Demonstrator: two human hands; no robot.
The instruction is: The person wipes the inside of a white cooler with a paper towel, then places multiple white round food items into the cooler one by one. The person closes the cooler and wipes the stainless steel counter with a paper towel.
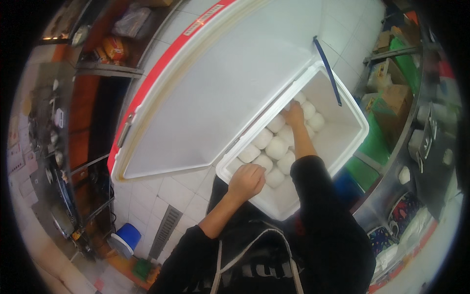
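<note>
An insulated cooler box (349,154) with white walls stands open before me, its red-edged lid (220,92) tilted back to the left. Several white rounded lumps, perhaps dough (276,147), lie packed together inside. My right hand (293,113) reaches down among the lumps near the hinge side; its fingertips are partly hidden, and I cannot tell whether it grips one. My left hand (248,180) is curled at the near left rim, above the lumps, and whether anything is inside its fingers is unclear. A dark blue strap (328,71) hangs from the lid over the box.
Shelving with a cardboard box (393,103) and green bins (374,139) runs along the right, beside a metal counter (382,198). On the tiled floor at lower left are a drain grate (166,231) and a blue-and-white bucket (126,237). More shelves line the left.
</note>
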